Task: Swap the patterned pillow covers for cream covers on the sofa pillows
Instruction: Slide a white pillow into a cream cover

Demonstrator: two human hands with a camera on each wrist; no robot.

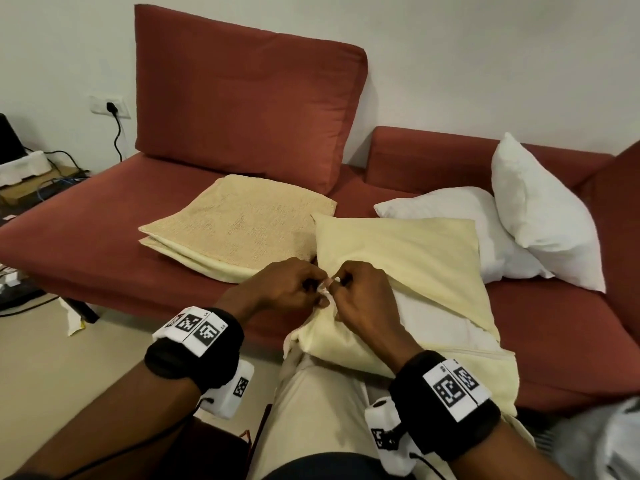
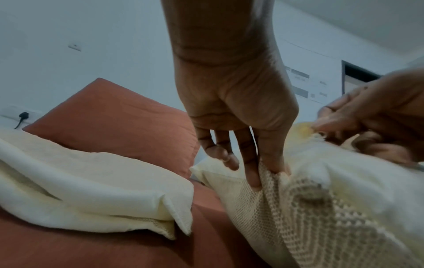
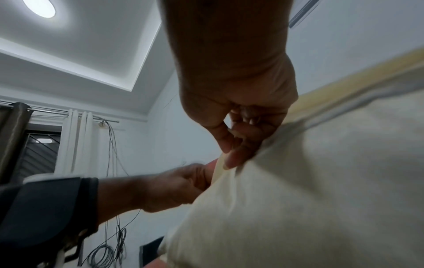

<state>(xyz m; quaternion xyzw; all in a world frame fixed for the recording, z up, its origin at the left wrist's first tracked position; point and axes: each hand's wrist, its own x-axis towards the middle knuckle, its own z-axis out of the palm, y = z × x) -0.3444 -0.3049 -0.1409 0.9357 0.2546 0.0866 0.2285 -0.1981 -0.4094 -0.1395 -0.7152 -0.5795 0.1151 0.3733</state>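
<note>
Between both hands (image 1: 329,289), something small, perhaps a zipper pull, stays hidden.

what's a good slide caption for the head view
Both hands, left hand and right hand, pinch the corner of a cream cover on a red sofa.

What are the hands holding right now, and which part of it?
Both the left hand and right hand pinch the cream fabric pillow cover at the corner of its open edge nearest the person.
</note>
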